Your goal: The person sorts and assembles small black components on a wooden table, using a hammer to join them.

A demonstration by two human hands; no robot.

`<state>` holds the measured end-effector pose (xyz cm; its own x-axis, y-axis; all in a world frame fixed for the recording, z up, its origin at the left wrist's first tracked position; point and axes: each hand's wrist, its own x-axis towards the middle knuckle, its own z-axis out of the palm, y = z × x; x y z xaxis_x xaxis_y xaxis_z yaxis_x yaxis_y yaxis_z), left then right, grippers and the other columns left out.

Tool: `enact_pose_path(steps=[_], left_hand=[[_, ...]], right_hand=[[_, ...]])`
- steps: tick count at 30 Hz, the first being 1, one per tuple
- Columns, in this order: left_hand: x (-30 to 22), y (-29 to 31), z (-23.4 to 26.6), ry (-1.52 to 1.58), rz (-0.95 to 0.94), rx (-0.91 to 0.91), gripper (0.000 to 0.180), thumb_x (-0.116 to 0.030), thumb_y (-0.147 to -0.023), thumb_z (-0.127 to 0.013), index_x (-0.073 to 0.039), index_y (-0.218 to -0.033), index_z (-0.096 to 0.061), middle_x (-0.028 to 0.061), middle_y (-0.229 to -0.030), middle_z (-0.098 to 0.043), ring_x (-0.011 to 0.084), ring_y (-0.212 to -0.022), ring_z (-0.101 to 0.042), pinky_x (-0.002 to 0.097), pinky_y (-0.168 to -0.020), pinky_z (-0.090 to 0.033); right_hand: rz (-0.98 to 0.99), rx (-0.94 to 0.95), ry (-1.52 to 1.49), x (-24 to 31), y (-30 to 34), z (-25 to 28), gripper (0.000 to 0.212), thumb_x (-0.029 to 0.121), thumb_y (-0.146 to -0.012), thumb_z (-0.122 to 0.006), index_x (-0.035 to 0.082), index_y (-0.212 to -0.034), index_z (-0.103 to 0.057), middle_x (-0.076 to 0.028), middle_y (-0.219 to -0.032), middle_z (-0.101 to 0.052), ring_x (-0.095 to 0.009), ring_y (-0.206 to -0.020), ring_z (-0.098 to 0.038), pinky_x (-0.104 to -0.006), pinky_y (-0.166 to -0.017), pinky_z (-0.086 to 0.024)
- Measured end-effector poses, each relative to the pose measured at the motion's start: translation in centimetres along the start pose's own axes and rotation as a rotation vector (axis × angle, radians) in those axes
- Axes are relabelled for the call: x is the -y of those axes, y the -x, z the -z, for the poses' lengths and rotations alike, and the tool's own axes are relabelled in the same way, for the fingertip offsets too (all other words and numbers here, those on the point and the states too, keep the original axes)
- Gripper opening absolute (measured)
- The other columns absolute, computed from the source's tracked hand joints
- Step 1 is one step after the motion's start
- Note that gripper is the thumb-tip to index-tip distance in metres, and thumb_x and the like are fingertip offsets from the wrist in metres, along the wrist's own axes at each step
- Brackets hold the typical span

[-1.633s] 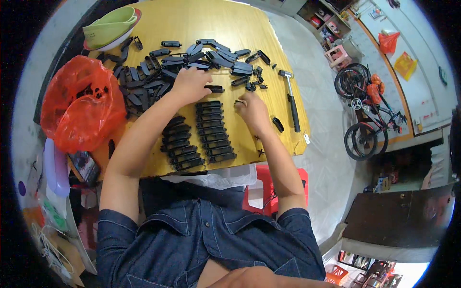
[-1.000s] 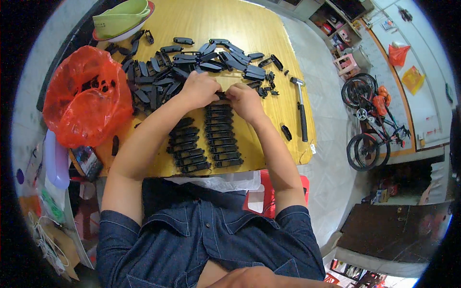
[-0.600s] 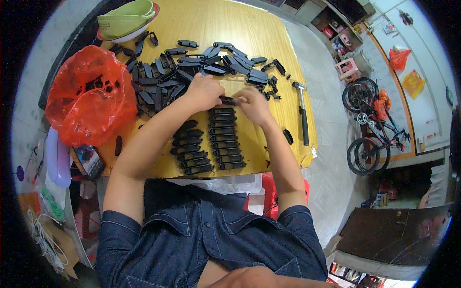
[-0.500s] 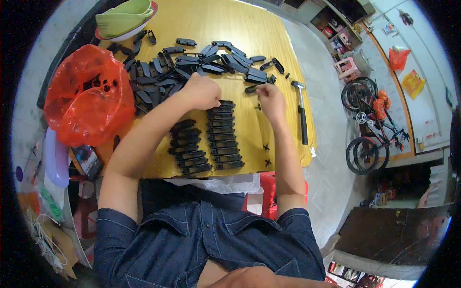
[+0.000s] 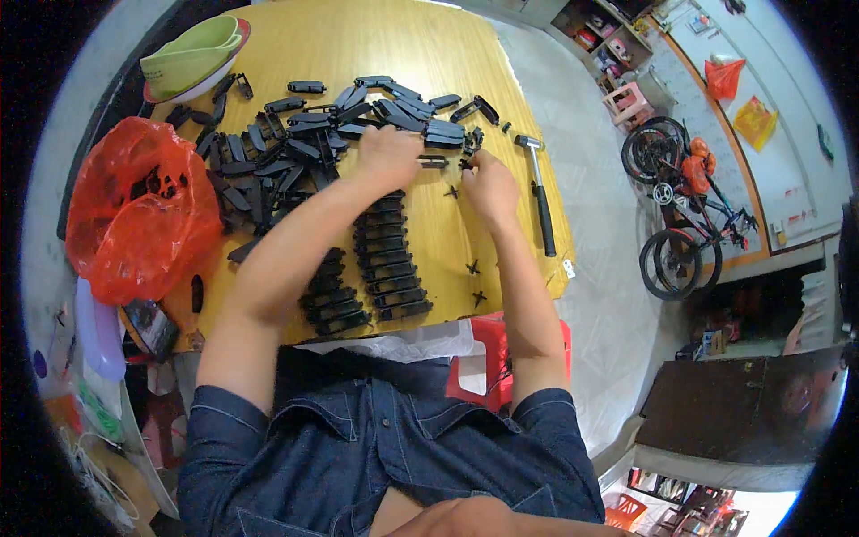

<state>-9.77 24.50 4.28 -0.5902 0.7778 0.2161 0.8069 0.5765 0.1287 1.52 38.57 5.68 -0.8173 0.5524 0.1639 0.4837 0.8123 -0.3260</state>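
Observation:
My left hand is closed, fingertips at the left end of a slim black plastic piece with an open frame. To its right, my right hand pinches a small dark part whose shape is mostly hidden by the fingers. Just below that piece lies a small black cross-shaped part. A row of joined or closely stacked black pieces runs toward me under my left wrist, and a shorter row sits beside it, partly behind my forearm.
A heap of loose black pieces spreads over the table. At the left stand a red plastic bag and green bowls. A hammer lies at the right edge, with more cross-shaped parts nearer me.
The view has shifted. My left hand has moved from the top of the row, away and to the right, to the slim piece. My right fingers now stand off that piece's right end.

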Motion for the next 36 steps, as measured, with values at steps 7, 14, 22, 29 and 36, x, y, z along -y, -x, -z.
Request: enact_pose_path(steps=[7, 14, 22, 29, 36], left_hand=[[2.8, 2.7, 2.8, -0.037, -0.069, 0.101, 0.023, -0.03, -0.072, -0.065, -0.016, -0.089, -0.068, 0.005, -0.088, -0.064, 0.0248, -0.089, -0.059, 0.0439, -0.075, -0.041], [0.5, 2.8, 2.9, 0.124, -0.104, 0.082, 0.035, -0.028, -0.074, -0.064, -0.016, -0.106, -0.061, 0.0055, -0.103, -0.063, 0.024, -0.099, -0.058, 0.0398, -0.082, -0.046], [-2.1, 0.3, 0.0, 0.601, -0.198, 0.188, 0.027, -0.019, -0.075, -0.062, -0.01, -0.101, -0.058, 0.0126, -0.097, -0.062, 0.0296, -0.093, -0.059, 0.0427, -0.077, -0.046], [-1.9, 0.3, -0.6, 0.477, -0.088, -0.065, 0.036, -0.019, -0.078, -0.057, -0.018, -0.114, -0.059, 0.0126, -0.103, -0.063, 0.0282, -0.1, -0.058, 0.0391, -0.084, -0.046], [4.1, 1.7, 3.3, 0.314, 0.003, 0.19, 0.03, -0.012, -0.076, -0.055, -0.016, -0.105, -0.064, 0.006, -0.099, -0.065, 0.0245, -0.096, -0.06, 0.0392, -0.079, -0.046]], right_hand=[[0.159, 0.028, -0.28, -2.0, 0.2, -0.2, 0.021, 0.021, -0.071, -0.062, 0.005, -0.084, -0.061, -0.015, -0.091, -0.062, -0.033, -0.082, -0.06, -0.0402, -0.07, -0.047], [0.186, -0.002, -0.274, 0.0, 1.3, 0.1, 0.022, 0.019, -0.069, -0.062, 0.003, -0.084, -0.06, -0.013, -0.081, -0.063, -0.032, -0.077, -0.061, -0.0375, -0.068, -0.048], [0.117, 0.199, -0.897, -1.2, 1.7, -0.4, 0.016, 0.01, -0.071, -0.064, 0.003, -0.08, -0.053, -0.003, -0.07, -0.058, -0.012, -0.065, -0.058, -0.0266, -0.057, -0.047], [-0.033, 0.108, -0.778, -2.1, 2.4, 1.6, 0.013, 0.008, -0.071, -0.062, 0.003, -0.077, -0.051, -0.004, -0.068, -0.057, -0.01, -0.062, -0.055, -0.0258, -0.053, -0.045], [0.406, -0.008, -0.399, 0.8, 1.6, -0.8, 0.023, 0.014, -0.067, -0.065, 0.002, -0.084, -0.055, -0.015, -0.076, -0.06, -0.032, -0.073, -0.06, -0.0389, -0.065, -0.047]])
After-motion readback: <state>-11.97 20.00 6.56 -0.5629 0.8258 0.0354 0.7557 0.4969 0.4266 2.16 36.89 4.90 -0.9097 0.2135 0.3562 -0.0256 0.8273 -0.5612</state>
